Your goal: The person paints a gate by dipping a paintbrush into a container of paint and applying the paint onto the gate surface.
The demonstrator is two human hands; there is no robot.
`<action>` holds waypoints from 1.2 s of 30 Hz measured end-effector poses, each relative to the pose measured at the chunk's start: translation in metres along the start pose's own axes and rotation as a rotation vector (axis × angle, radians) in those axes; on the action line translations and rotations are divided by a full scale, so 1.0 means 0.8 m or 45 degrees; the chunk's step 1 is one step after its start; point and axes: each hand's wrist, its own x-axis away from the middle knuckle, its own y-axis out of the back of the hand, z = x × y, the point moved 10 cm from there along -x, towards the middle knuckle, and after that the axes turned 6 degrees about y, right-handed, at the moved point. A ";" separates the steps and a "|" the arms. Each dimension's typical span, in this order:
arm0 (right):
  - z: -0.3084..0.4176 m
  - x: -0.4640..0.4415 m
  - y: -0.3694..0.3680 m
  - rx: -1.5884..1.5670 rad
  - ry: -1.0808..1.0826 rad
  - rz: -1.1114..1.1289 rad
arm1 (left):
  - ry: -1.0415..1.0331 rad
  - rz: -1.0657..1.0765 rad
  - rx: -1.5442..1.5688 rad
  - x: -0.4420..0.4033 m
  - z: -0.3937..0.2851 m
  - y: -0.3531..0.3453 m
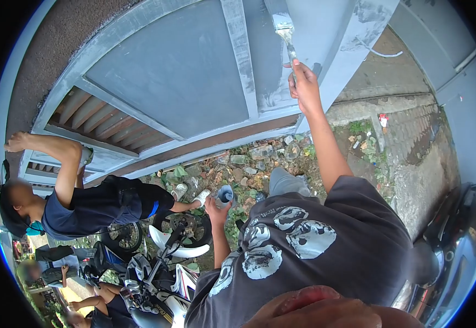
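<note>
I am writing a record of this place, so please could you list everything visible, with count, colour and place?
Paintbrush: one, pale and paint-smeared, top, in the right hand
Cup: one, blue-grey, middle, in the left hand
Panelling: one stretch, grey-blue, across the top
Slats: several, brown, left
Other people: at least three, mostly dark clothes, left
Motorcycle: at least one, white and black, lower left
Vehicle: one, dark, right edge
Stones and leaves: many, mixed colours, on the ground
Shirt: one, dark grey with pale prints, lower middle
Right hand: one, bare, upper middle
Left hand: one, bare, middle
</note>
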 end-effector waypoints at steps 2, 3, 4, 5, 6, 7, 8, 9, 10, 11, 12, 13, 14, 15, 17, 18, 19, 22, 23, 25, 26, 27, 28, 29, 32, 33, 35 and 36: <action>-0.041 -0.011 0.012 0.061 0.029 -0.005 | 0.022 0.045 0.048 -0.006 0.002 -0.005; -0.071 -0.012 0.022 0.123 -0.046 -0.003 | 0.015 0.036 0.058 -0.008 0.000 -0.001; -0.102 -0.012 0.032 0.186 -0.121 0.000 | 0.009 0.027 0.069 -0.008 -0.003 0.002; -0.132 -0.002 0.042 0.203 -0.193 -0.019 | 0.012 0.025 0.071 -0.009 -0.009 0.007; -0.162 0.016 0.054 0.221 -0.265 -0.039 | 0.082 0.054 0.035 -0.009 -0.009 0.008; -0.197 0.036 0.068 0.230 -0.406 -0.047 | 0.151 0.083 0.000 -0.010 -0.008 0.007; -0.226 0.056 0.079 0.237 -0.545 -0.053 | 0.154 0.076 0.004 -0.009 -0.006 0.006; -0.237 0.069 0.085 0.240 -0.541 -0.044 | 0.118 0.061 0.030 -0.006 -0.002 0.005; -0.247 0.086 0.088 0.244 -0.643 -0.063 | 0.082 0.045 0.054 -0.005 -0.003 0.005; -0.257 0.096 0.090 0.247 -0.746 -0.082 | 0.086 0.037 0.055 -0.006 -0.001 0.004; -0.258 0.091 0.089 0.249 -0.749 -0.077 | 0.098 0.043 0.042 -0.003 0.003 0.002; -0.234 0.080 0.077 0.202 -0.672 -0.071 | 0.110 0.056 0.027 0.002 0.005 0.002; -0.202 0.071 0.064 0.154 -0.597 -0.070 | 0.114 0.064 0.024 0.005 0.004 0.004; -0.151 0.060 0.041 0.103 -0.514 -0.055 | 0.135 0.091 0.007 0.002 0.002 0.003; -0.071 0.031 0.008 0.040 -0.310 0.038 | 0.154 0.125 -0.010 -0.001 -0.003 0.001; -0.035 0.025 -0.007 0.019 -0.259 0.043 | 0.091 0.093 -0.004 -0.004 -0.012 0.005; -0.002 0.020 -0.021 -0.002 -0.207 0.052 | 0.029 0.056 0.003 -0.007 -0.020 0.008; 0.061 0.015 -0.044 -0.060 -0.028 0.082 | 0.056 0.074 -0.004 -0.015 -0.015 0.008; 0.074 0.016 -0.048 -0.048 0.024 0.076 | 0.060 0.074 -0.003 -0.017 -0.014 0.008; 0.076 0.025 -0.048 -0.040 0.038 0.075 | 0.034 0.051 0.046 -0.018 -0.015 0.011; 0.078 0.028 -0.049 -0.034 0.057 0.077 | 0.037 0.047 0.048 -0.017 -0.015 0.010; 0.075 0.033 -0.048 -0.034 0.056 0.083 | 0.041 0.040 0.021 -0.015 -0.014 0.011; 0.069 0.037 -0.042 0.014 0.065 0.054 | 0.045 0.032 -0.005 -0.011 -0.008 0.009; 0.062 0.037 -0.036 0.063 0.073 0.026 | 0.052 0.026 -0.005 -0.007 -0.003 0.007; 0.027 0.020 -0.019 0.048 0.033 -0.017 | 0.049 -0.013 -0.042 0.002 0.001 0.010; 0.012 0.013 -0.011 0.049 0.028 -0.020 | 0.069 0.049 -0.015 0.002 -0.002 0.009; -0.031 -0.003 0.004 0.122 -0.061 0.017 | 0.083 0.103 0.017 -0.004 -0.007 0.006; -0.051 -0.003 0.013 0.121 -0.057 0.019 | 0.079 0.094 0.023 -0.003 -0.007 0.006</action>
